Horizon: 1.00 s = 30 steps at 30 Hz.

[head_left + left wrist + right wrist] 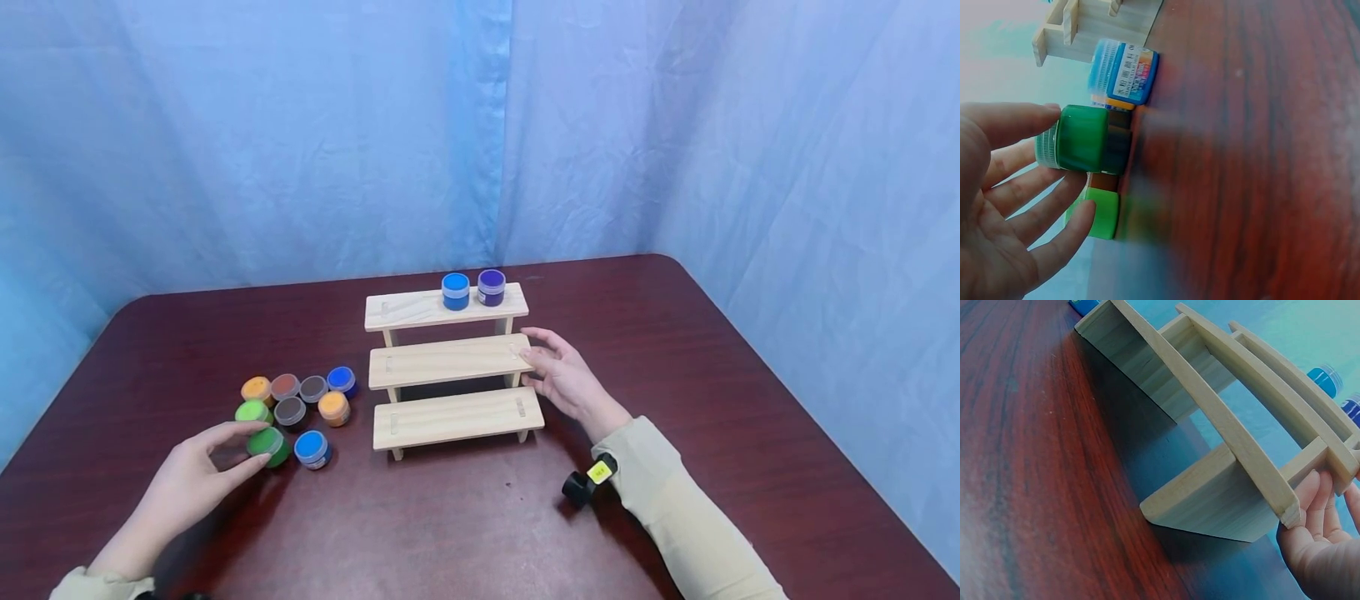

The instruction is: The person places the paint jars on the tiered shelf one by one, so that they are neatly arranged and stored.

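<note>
My left hand (pixel 191 475) pinches a dark green paint jar (pixel 270 447) between thumb and fingers. In the left wrist view this green jar (pixel 1084 137) overlaps a dark jar behind it. Close by are a light green jar (pixel 253 412) and a light blue jar (pixel 312 449). My right hand (pixel 567 379) holds the right end of the middle step of a three-tier wooden stand (pixel 450 360), with fingers reaching under the step in the right wrist view. On the top step stand a blue jar (pixel 455 292) and a purple jar (pixel 491 287).
Left of the stand, more jars are grouped: two orange ones, including the front one (pixel 333 408), a brown one (pixel 285 386), two dark ones and a deep blue one (pixel 342 381). Blue curtains (pixel 300 142) hang behind the dark red table (pixel 450 533).
</note>
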Each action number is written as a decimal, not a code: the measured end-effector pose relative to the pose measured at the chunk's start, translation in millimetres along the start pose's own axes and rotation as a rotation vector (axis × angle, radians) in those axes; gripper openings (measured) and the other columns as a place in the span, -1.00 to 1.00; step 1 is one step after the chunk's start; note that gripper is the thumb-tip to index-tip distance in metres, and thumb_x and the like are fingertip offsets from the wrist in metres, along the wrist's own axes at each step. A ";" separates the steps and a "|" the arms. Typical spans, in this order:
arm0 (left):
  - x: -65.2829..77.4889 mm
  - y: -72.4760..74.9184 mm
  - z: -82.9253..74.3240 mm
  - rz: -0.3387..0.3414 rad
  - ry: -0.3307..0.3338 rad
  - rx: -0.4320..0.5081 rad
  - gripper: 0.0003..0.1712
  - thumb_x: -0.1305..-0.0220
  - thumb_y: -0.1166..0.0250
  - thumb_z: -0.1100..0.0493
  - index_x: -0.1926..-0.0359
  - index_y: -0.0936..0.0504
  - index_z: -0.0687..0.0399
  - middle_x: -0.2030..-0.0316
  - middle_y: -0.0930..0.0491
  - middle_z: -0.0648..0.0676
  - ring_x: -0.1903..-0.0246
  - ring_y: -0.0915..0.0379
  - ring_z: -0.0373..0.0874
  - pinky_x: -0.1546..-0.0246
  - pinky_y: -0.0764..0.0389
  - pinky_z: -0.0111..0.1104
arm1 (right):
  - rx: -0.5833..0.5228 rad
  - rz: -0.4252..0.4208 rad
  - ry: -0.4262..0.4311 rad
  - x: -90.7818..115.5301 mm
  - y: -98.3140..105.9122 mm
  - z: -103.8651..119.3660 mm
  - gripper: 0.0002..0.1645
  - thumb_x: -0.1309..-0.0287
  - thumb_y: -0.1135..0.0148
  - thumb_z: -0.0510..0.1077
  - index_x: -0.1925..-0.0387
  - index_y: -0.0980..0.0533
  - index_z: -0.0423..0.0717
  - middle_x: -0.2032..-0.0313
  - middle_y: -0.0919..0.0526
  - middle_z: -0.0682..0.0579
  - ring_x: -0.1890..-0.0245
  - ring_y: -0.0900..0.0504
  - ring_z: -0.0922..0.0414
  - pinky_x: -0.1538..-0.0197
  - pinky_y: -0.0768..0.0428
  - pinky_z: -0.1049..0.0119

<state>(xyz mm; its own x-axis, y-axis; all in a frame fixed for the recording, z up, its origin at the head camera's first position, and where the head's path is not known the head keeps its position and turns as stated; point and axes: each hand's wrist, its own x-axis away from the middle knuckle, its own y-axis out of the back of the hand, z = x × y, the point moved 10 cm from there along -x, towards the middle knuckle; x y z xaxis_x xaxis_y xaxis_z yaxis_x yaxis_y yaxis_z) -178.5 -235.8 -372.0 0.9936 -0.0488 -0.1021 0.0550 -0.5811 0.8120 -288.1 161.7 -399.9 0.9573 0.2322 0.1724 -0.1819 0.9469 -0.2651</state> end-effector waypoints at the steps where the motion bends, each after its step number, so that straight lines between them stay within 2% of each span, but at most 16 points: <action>1: 0.0 1.5 -0.1 -0.010 -0.005 0.000 -0.54 -0.05 -0.44 0.14 -0.01 -0.60 0.14 0.12 -0.64 0.22 0.36 -0.63 -0.23 0.37 -0.66 -0.44 | 0.000 0.000 -0.001 0.0 0.2 -0.3 -0.41 -0.34 0.07 -0.33 -0.35 -0.06 -0.25 0.27 -0.51 0.15 0.34 -0.55 0.28 0.26 -0.51 0.42; 5: 0.0 9.2 -2.5 -0.055 -0.036 0.027 -0.53 -0.05 -0.44 0.18 -0.02 -0.59 0.19 0.12 -0.64 0.24 0.41 -0.53 -0.51 0.39 -0.60 -0.57 | -0.005 0.000 -0.004 -0.1 0.3 -1.3 -0.42 -0.35 0.07 -0.34 -0.34 -0.08 -0.25 0.28 -0.51 0.15 0.35 -0.55 0.28 0.26 -0.51 0.42; 9: 0.6 17.5 -5.4 -0.085 -0.048 0.048 -0.52 -0.05 -0.44 0.21 -0.03 -0.59 0.20 0.13 -0.64 0.25 0.40 -0.45 -0.64 0.39 -0.54 -0.68 | -0.002 0.001 -0.004 0.8 -0.3 -0.9 -0.43 -0.34 0.06 -0.33 -0.34 -0.08 -0.24 0.28 -0.51 0.15 0.34 -0.55 0.27 0.26 -0.51 0.41; 19: -0.8 32.4 -10.7 -0.132 -0.042 0.068 -0.51 -0.07 -0.43 0.19 -0.05 -0.58 0.18 0.12 -0.63 0.27 0.39 -0.38 -0.72 0.41 -0.47 -0.75 | 0.006 0.011 0.006 0.9 -0.3 0.4 -0.44 -0.34 0.05 -0.33 -0.33 -0.09 -0.24 0.26 -0.52 0.14 0.33 -0.55 0.27 0.25 -0.51 0.41; 30: -5.1 48.2 -25.9 -0.197 -0.111 0.052 -0.55 -0.06 -0.43 0.22 -0.01 -0.60 0.16 0.19 -0.64 0.21 0.37 -0.36 -0.74 0.42 -0.47 -0.73 | 0.009 0.006 0.008 0.6 -0.3 0.8 -0.42 -0.34 0.06 -0.33 -0.34 -0.08 -0.25 0.28 -0.52 0.15 0.33 -0.56 0.27 0.24 -0.51 0.40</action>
<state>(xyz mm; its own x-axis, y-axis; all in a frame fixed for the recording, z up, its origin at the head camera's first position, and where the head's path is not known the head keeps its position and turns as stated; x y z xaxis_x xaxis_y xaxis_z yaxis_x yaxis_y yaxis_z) -178.3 -242.5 -317.5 0.9470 -0.0177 -0.3208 0.2387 -0.6296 0.7394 -287.6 161.8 -398.9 0.9578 0.2363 0.1634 -0.1897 0.9474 -0.2578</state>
